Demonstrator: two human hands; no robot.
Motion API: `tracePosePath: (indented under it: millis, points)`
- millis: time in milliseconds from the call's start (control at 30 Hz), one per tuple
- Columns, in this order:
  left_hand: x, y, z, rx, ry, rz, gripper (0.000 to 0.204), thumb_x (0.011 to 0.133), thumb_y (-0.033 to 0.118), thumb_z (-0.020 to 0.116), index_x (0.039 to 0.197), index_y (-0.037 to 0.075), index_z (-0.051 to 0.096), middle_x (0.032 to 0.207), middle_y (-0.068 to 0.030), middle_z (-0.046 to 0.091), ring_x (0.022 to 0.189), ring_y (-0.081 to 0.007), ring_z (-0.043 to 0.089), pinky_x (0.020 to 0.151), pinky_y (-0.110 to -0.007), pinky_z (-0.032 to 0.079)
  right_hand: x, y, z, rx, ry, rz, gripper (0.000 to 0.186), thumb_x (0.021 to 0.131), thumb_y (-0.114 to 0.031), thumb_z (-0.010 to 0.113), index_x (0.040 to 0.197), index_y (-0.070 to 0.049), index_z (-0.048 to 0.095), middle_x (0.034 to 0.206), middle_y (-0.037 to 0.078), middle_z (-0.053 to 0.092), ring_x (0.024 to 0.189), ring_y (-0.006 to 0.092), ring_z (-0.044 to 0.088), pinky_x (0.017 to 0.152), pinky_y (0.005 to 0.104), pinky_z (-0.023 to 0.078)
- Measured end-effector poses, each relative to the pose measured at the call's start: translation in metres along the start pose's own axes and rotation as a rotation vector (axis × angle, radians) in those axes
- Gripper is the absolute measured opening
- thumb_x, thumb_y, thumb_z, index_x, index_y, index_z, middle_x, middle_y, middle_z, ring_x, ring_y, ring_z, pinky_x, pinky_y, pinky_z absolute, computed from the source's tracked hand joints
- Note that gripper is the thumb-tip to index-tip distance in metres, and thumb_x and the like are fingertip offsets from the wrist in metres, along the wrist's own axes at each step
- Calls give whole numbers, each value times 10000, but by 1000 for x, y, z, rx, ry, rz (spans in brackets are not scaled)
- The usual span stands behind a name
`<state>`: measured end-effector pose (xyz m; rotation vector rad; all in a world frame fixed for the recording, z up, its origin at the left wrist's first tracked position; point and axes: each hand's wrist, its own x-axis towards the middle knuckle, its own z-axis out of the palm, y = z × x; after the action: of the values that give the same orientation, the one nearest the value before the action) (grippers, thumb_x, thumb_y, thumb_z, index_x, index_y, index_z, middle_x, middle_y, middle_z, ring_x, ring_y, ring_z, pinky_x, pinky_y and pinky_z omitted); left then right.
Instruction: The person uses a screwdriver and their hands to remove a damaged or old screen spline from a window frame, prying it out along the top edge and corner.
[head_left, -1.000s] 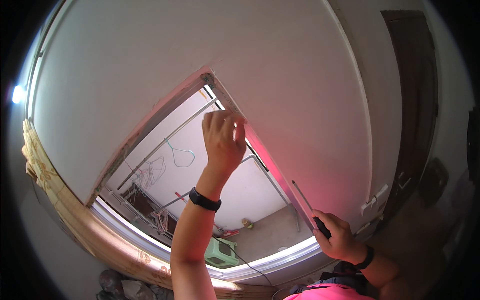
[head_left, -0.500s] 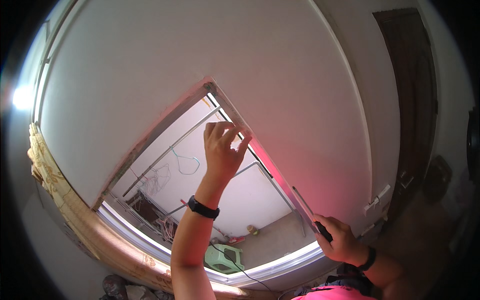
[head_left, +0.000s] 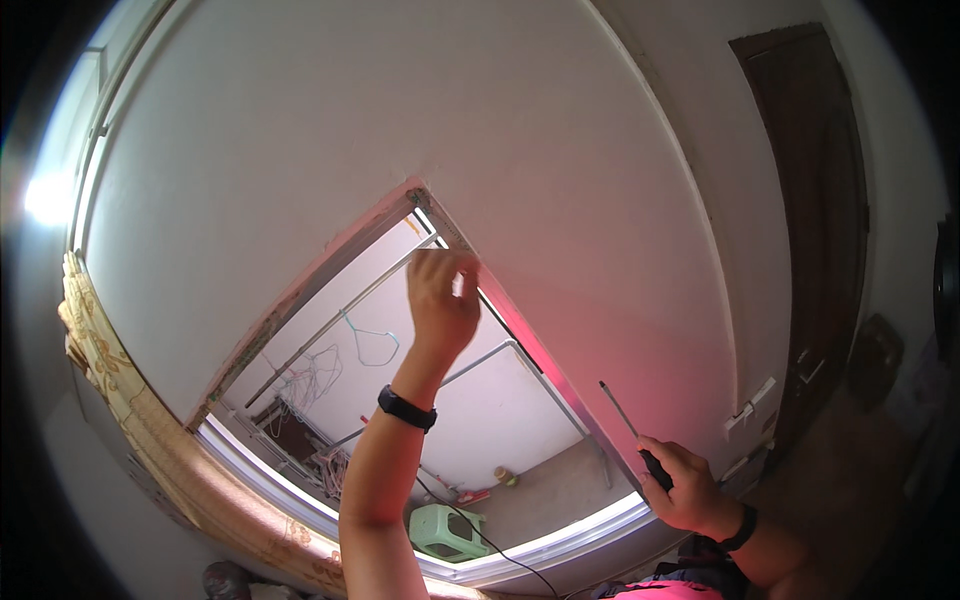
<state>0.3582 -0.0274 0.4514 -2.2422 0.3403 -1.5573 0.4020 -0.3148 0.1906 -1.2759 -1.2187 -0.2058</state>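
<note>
My left hand (head_left: 440, 298) is raised to the upper part of the window opening, beside its right-hand reveal (head_left: 510, 312). Its thumb and forefinger curl together in a pinch against that edge. Whatever the fingertips may hold is too small and blurred to make out. Lower right, my right hand (head_left: 680, 485) is closed round the black handle of a screwdriver (head_left: 622, 412). The thin metal shaft points up and left, its tip apart from the wall (head_left: 600, 200). A dark band circles each wrist.
Beyond the opening are a metal hanging rail (head_left: 345, 312), a turquoise hanger (head_left: 375, 348), several tangled wire hangers and a green plastic stool (head_left: 440, 532). A dark cable (head_left: 490, 542) crosses the sill. Yellow patterned curtain (head_left: 100, 320) hangs left; a dark door (head_left: 808, 200) stands right.
My left hand has drawn slightly left, and its thumb and forefinger have come closer together. The screwdriver has swung a little right, away from the reveal. The view has shifted slightly.
</note>
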Motion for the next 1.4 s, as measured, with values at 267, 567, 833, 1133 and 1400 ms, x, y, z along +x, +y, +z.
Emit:
tracePosePath:
  millis: [267,567,833,1133,1400]
  points:
    - [52,-2,-24,-11,130,-27,66,851,-5,704,843,47,663,877,-74,685,808,-267,608,746,-372,478,2,-4,-1,-17,4,2,494,852,1,669,1330,35,548,1004,211,681,878,357,697,788,394,565]
    - [58,-8,-36,-953,99,-659,65,1028,36,542,991,25,593,964,-93,691,798,-136,663,795,-288,581,0,-4,0,-9,-48,11,496,845,7,674,1323,30,545,1012,207,676,876,362,692,777,393,559]
    - [38,-6,-27,-42,-122,-282,275,774,7,803,1022,9,683,934,-107,658,770,-197,655,708,-316,548,-2,-5,3,-6,-84,-9,498,835,9,681,1313,10,538,1019,196,667,893,371,686,783,400,555]
    - [40,-6,-19,246,-194,75,78,794,-63,641,859,-20,634,902,-132,589,880,-311,589,760,-397,531,-10,2,1,7,-72,18,496,849,-7,682,1324,21,540,1043,206,676,913,370,693,800,404,563]
    - [47,-11,-23,390,-313,240,180,741,-67,581,915,-42,616,946,-142,560,903,-322,566,825,-406,523,-12,4,-7,2,-53,31,489,850,-10,681,1319,22,546,1047,207,678,918,369,696,803,402,565]
